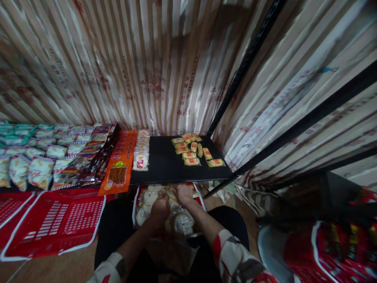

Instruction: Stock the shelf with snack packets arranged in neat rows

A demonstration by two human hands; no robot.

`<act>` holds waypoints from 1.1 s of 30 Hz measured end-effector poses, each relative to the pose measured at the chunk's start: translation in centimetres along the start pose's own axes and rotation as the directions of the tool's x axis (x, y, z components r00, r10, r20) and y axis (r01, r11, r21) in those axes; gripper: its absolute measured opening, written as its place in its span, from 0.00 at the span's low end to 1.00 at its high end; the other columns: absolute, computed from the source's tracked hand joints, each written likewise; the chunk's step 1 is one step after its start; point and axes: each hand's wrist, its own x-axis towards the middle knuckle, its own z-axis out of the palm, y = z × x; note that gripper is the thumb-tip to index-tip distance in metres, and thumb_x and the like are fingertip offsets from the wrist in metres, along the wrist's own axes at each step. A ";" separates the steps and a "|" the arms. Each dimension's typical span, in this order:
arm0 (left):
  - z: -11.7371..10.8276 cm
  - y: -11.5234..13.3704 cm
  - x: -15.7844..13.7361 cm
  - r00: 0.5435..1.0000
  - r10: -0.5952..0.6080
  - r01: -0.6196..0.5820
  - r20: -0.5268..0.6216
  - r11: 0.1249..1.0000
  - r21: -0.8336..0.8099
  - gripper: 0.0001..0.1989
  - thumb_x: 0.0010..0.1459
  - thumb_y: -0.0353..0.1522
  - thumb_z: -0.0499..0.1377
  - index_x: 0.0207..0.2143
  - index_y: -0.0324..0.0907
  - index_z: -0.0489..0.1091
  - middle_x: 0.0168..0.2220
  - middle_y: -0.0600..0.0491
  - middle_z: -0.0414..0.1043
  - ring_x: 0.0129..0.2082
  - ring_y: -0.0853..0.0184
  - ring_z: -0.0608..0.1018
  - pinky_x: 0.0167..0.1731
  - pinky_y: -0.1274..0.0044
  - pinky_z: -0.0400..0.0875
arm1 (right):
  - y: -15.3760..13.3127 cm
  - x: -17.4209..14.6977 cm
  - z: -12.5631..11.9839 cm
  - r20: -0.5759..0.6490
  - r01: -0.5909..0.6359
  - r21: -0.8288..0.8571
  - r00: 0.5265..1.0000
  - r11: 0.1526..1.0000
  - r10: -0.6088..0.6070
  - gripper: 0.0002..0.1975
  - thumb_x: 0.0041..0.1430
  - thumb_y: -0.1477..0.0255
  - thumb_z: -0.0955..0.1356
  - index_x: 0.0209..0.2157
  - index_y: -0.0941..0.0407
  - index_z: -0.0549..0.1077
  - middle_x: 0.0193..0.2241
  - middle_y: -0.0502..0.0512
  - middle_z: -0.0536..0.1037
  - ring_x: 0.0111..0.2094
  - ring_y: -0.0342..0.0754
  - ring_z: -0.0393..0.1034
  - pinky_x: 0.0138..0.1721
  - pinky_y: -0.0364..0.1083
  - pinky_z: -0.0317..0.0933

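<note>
Between my knees stands a red basket [202,198] with a white rim, filled with round, pale, clear-wrapped crackers [183,224]. My left hand [161,208] is down among the packets with its fingers curled closed; what they grip is hidden. My right hand [184,193] is at the basket's far side, just under the shelf edge, its fingers bent down and closed among the wrapped crackers. Nothing in it can be made out. On the black shelf [163,157] above lies a row of similar round white crackers [141,151] in clear wrap.
Small yellow snack packets [191,153] lie on the shelf's right part. An orange snack bag [119,165], dark glossy bags [97,153] and white pouches [41,171] fill the left. Another red basket [59,220] is at lower left. A black post [244,70] rises at right.
</note>
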 end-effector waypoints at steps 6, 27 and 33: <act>0.0 0.3 -0.1 1.000 -0.016 0.016 0.026 1.000 0.012 0.17 0.54 0.24 0.45 0.42 0.36 0.70 0.49 0.43 0.69 0.50 0.63 0.71 0.53 0.74 0.61 | -1.1 -0.2 0.1 -0.018 -0.028 0.019 0.999 0.999 0.028 0.13 0.58 0.66 0.63 0.35 0.56 0.79 0.37 0.62 0.79 0.42 0.53 0.73 0.38 0.44 0.61; -0.9 1.0 0.0 0.980 -0.129 0.091 -0.151 0.968 -0.234 0.23 0.54 0.27 0.49 0.54 0.36 0.62 0.55 0.43 0.65 0.56 0.63 0.66 0.57 0.73 0.56 | 2.6 -4.9 -0.9 -0.519 0.220 0.411 0.854 0.885 0.029 0.18 0.63 0.64 0.54 0.34 0.56 0.71 0.28 0.55 0.76 0.28 0.46 0.70 0.31 0.42 0.56; -0.9 1.7 0.3 0.972 -0.165 0.062 -0.170 0.870 -0.488 0.23 0.53 0.33 0.54 0.52 0.39 0.63 0.53 0.44 0.67 0.52 0.61 0.70 0.52 0.72 0.63 | 2.4 -5.3 -3.2 -0.509 0.290 0.671 0.849 0.682 0.140 0.19 0.59 0.58 0.57 0.30 0.56 0.70 0.22 0.50 0.72 0.24 0.44 0.65 0.27 0.41 0.56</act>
